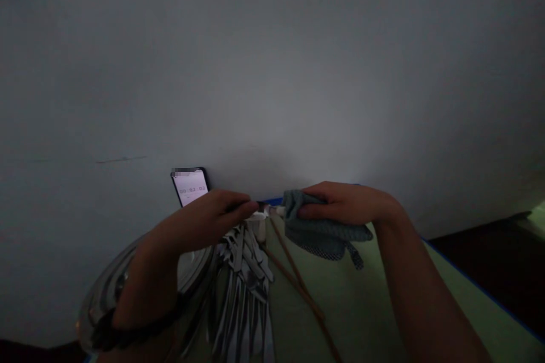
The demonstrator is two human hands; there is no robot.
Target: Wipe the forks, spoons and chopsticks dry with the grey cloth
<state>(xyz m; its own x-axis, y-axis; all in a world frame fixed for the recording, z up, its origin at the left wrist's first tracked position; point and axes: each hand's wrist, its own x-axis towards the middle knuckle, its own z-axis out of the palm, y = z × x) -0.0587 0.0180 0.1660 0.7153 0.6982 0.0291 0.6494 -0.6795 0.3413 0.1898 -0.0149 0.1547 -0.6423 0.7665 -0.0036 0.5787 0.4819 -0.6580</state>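
My left hand (208, 216) is closed in a pinch on the end of a small pale utensil (269, 211) held level above the table. My right hand (344, 202) is closed on a grey-blue cloth (323, 232) wrapped around the utensil's other end. The cloth hangs down below my fingers. Just beneath the hands lies a row of several metal spoons (244, 272) on the green table (361, 306). A dark band sits on my left wrist.
A phone (190, 186) with a lit timer screen leans against the white wall. A shiny metal bowl (193, 272) stands at the left under my left arm. Thin wooden sticks (298, 283) lie beside the spoons. The table's blue edge (477, 283) runs along the right.
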